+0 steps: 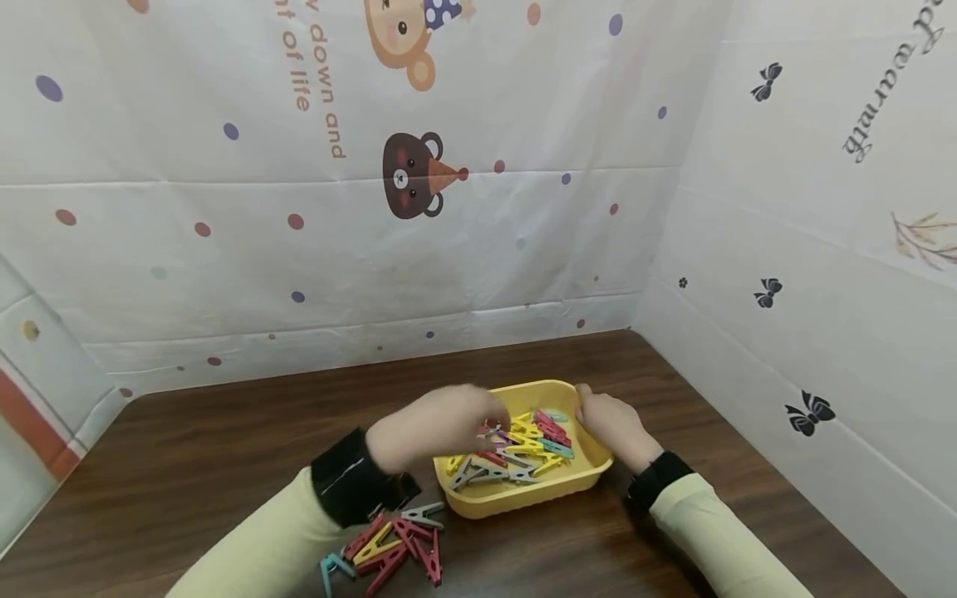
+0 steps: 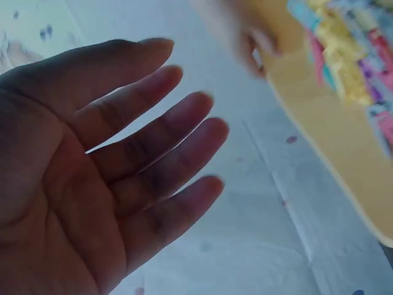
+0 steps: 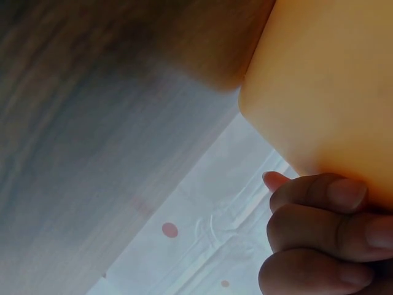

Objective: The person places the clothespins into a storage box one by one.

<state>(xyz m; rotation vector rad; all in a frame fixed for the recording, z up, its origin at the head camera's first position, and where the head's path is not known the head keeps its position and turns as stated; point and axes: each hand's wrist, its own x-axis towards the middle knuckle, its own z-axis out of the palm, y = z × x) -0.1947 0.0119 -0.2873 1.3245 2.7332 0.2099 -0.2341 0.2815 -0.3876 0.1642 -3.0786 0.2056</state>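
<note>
A yellow plastic basket [image 1: 523,500] holds a heap of clothespins [image 1: 529,445] in yellow, pink, grey, teal and purple. My right hand [image 1: 615,422] grips the basket's right rim. The right wrist view shows curled fingers [image 3: 319,227] against the basket's outer wall [image 3: 325,92]. Over the basket's left side hangs my left hand [image 1: 441,425], partly covering the clothespins there. In the left wrist view its fingers [image 2: 166,147] are spread and relaxed, with nothing in the palm. Beneath the left forearm lies a loose pile of clothespins [image 1: 392,544], pink, yellow, grey and teal, partly hidden by the sleeve.
The dark wooden table [image 1: 247,432] runs back to a white sheet [image 1: 336,266] printed with dots and bears. Another white wall covering [image 1: 807,332] with black bows stands along the right edge.
</note>
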